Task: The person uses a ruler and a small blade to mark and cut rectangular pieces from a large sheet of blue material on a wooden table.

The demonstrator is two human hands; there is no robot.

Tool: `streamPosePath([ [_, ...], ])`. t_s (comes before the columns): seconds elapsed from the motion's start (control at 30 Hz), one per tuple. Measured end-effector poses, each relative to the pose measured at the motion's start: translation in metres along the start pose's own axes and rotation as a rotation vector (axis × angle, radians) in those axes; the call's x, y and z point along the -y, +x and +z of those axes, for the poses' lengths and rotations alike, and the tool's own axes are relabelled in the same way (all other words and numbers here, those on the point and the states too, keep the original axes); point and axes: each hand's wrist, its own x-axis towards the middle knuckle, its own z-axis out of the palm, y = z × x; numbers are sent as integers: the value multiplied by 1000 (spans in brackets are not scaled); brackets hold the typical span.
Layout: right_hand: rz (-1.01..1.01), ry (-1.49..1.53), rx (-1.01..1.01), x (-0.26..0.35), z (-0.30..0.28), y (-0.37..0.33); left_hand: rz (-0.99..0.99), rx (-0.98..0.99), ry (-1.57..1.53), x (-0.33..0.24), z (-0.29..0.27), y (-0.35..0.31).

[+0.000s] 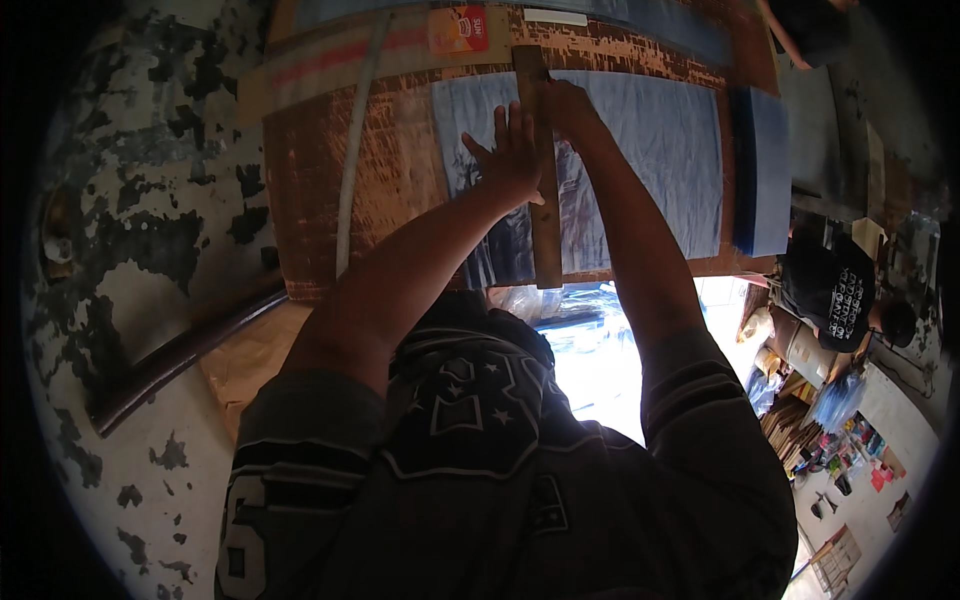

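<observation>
A bluish, see-through plastic sheet [655,150], seemingly layered, lies on a worn brown work board [310,190]. Across it, running away from me, rests a long wooden straightedge [547,245]. My left hand [512,160] presses on the straightedge's left side, fingers spread and thumb out. Farther up, my right hand [572,108] is closed against the straightedge's right edge near its far end. Whatever its fingers hold is hidden or too small to make out.
A stack of blue sheets [762,175] sits at the board's right. A grey rod [358,140] lies to the left; an orange-red packet [458,30] and a white strip [556,17] are at the far side. Another person [830,290] is at right, a peeling wall [150,200] at left.
</observation>
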Motion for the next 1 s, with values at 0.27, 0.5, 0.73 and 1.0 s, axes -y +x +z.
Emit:
streamPosePath([
  [0.27, -53, 34, -79, 16, 45, -108, -15, 49, 17, -3, -3, 5],
  [0.5, 179, 366, 147, 53, 137, -342, -42, 6, 25, 1, 4, 9],
  [0.73, 299, 497, 81, 37, 105, -384, -54, 62, 63, -5, -3, 6],
  [1.0, 359, 559, -226, 3, 12, -216, -75, 84, 30, -6, -12, 3],
])
